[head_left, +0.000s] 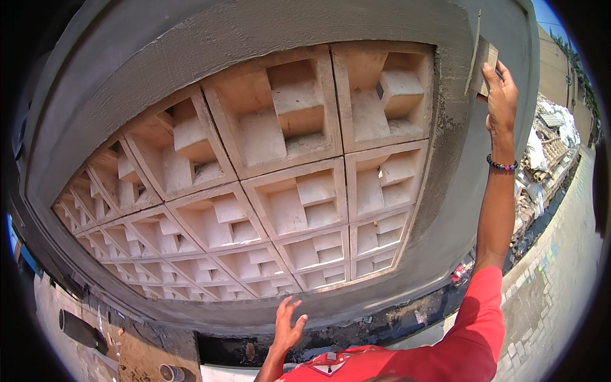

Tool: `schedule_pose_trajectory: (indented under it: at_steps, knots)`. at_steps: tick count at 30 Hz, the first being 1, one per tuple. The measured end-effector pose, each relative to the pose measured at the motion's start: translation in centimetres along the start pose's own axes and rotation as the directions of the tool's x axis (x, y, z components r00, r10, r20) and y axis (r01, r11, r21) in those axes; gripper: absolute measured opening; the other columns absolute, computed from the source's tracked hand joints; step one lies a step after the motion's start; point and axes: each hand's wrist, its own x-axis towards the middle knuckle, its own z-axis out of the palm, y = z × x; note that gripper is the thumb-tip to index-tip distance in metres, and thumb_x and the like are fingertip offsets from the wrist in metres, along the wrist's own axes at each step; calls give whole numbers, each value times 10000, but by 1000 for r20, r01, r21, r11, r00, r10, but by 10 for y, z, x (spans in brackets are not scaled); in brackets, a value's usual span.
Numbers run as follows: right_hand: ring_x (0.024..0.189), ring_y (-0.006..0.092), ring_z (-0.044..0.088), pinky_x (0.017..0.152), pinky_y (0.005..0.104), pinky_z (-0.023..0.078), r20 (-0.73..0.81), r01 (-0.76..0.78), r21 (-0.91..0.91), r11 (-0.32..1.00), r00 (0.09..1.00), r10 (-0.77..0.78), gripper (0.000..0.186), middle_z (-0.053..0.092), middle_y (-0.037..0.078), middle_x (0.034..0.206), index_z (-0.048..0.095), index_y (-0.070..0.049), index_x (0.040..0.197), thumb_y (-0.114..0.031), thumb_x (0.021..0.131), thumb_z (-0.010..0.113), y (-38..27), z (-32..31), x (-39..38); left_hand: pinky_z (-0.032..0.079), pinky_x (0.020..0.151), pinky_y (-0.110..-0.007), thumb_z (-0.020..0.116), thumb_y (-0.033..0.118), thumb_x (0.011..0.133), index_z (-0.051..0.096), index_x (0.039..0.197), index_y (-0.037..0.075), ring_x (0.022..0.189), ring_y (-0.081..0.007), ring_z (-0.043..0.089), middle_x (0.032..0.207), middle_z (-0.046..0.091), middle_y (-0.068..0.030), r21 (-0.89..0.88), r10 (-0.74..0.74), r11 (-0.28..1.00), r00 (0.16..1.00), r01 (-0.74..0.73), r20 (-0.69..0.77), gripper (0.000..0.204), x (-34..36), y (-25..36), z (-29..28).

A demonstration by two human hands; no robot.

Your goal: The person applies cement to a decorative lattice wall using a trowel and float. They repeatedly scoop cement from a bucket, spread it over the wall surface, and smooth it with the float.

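Observation:
High at the right, my right hand (501,99) is closed around a plastering float (485,56), a thin flat board with a light-brown block on its back. The float stands on edge, its thin face toward the grey plastered wall (462,134); whether it touches the plaster I cannot tell. My right arm is stretched up, with a dark bead bracelet at the wrist. Low in the middle, my left hand (290,326) is held up with fingers apart and nothing in it, near the bottom edge of the wall. A grid of pale concrete vent blocks (340,159) fills the wall's opening.
Damp, rough plaster (443,95) borders the blocks. Along the wall's foot runs a dark wet ditch (375,326). Rubble and sacks (550,143) are piled beyond the wall at right, beside a paved path (541,293). A bucket (170,372) and a black cylindrical container (81,331) stand at lower left.

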Motion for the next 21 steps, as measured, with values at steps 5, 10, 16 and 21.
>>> schedule_pose_trajectory:
  at_steps: [5, 10, 16, 21]
  knots:
    - [954, 183, 644, 857, 281, 478, -172, 177, -271, 946, 958, -229, 525, 665, 172, 1072, 513, 57, 1250, -277, 865, 640, 10, 26, 49, 331, 1040, -462, 659, 179, 797, 575, 1200, 51, 1250, -398, 414, 1356, 420, -222, -23, -65, 998, 996, 64, -56, 431, -16, -10, -15]
    - [1046, 238, 631, 917, 319, 462, -153, 185, -347, 920, 956, -250, 508, 639, 196, 1144, 535, 9, 1256, -286, 860, 650, -13, 79, 22, 349, 1027, -436, 663, 190, 807, 567, 1214, 65, 1255, -383, 423, 1356, 428, -215, 0, -48, 999, 993, 49, -110, 436, -26, -28, -25]
    - [1063, 288, 623, 926, 353, 469, -77, 371, -324, 870, 906, -415, 494, 637, 206, 1136, 540, -2, 1250, -287, 862, 649, -47, 164, -27, 313, 1052, -458, 654, 204, 835, 539, 1246, 88, 1282, -397, 370, 1377, 398, -214, -22, -81, 997, 991, 79, -107, 442, -29, -28, -41]
    - [1021, 351, 633, 882, 402, 503, -3, 465, -304, 831, 872, -490, 459, 631, 239, 1109, 548, -3, 1201, -281, 850, 654, -98, 236, -80, 338, 1037, -433, 657, 189, 834, 546, 1234, 87, 1274, -373, 393, 1378, 403, -196, -44, -115, 993, 982, 110, -150, 428, -35, -36, -55]
